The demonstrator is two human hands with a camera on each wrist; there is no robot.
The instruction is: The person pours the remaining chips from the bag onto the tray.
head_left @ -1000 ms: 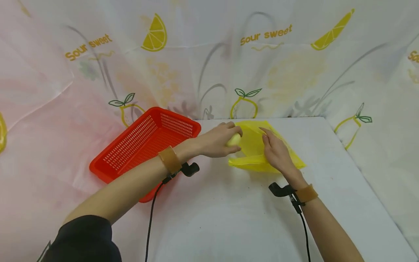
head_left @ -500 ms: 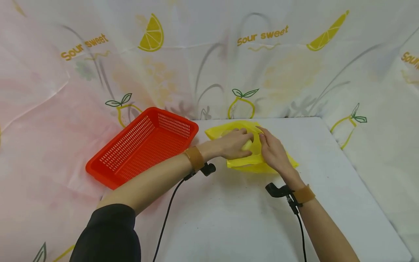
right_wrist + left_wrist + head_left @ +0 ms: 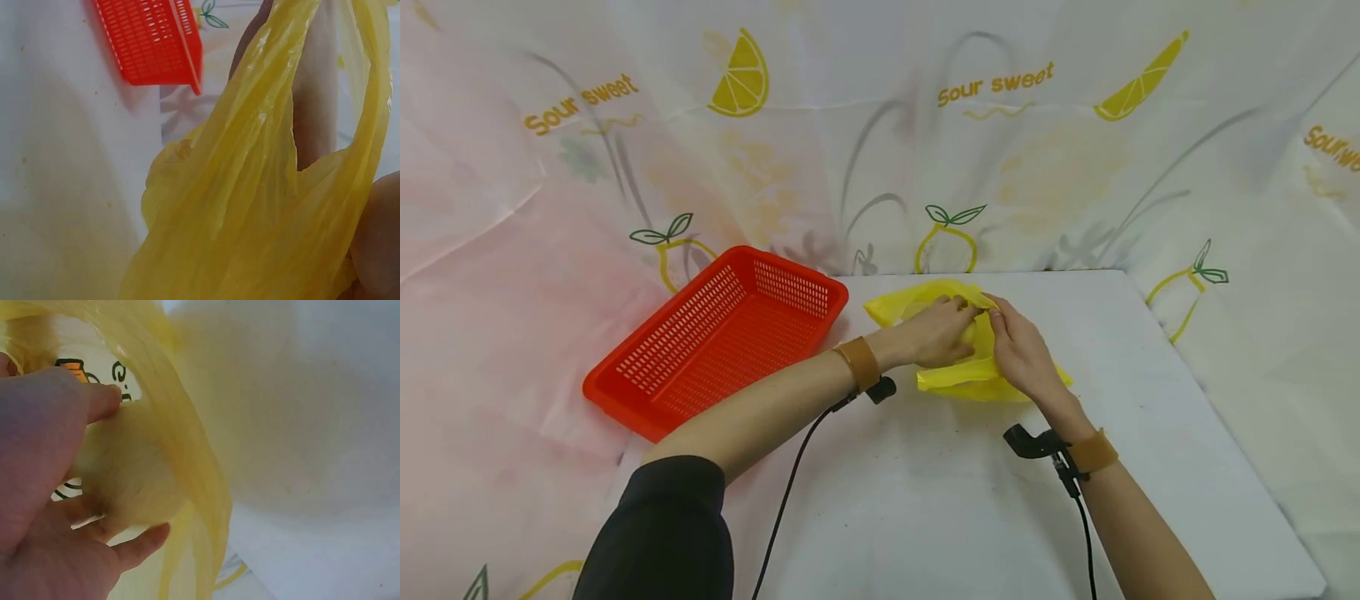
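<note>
A yellow plastic bag (image 3: 955,385) lies on the table with its mouth held apart. Inside that mouth is my left hand (image 3: 936,333), its fingers and thumb around a pale, rounded, potato-like thing (image 3: 134,465) with small dark specks. Black and orange print shows on a pale surface behind the fingers in the left wrist view. My right hand (image 3: 1026,346) pinches the bag's upper edge between thumb and fingers. In the right wrist view the crumpled yellow plastic covers most of the work, and the held thing is hidden there.
A red perforated plastic basket (image 3: 730,350) stands at the left of the white table (image 3: 887,508). Behind the table hangs a lemon-print cloth (image 3: 850,150). Black cables (image 3: 778,521) trail from the cameras on both wrists.
My left hand has moved right, from the basket side into the bag's mouth, carrying the pale rounded thing. My right hand has kept its hold on the bag, whose near-left side has lifted wider.
</note>
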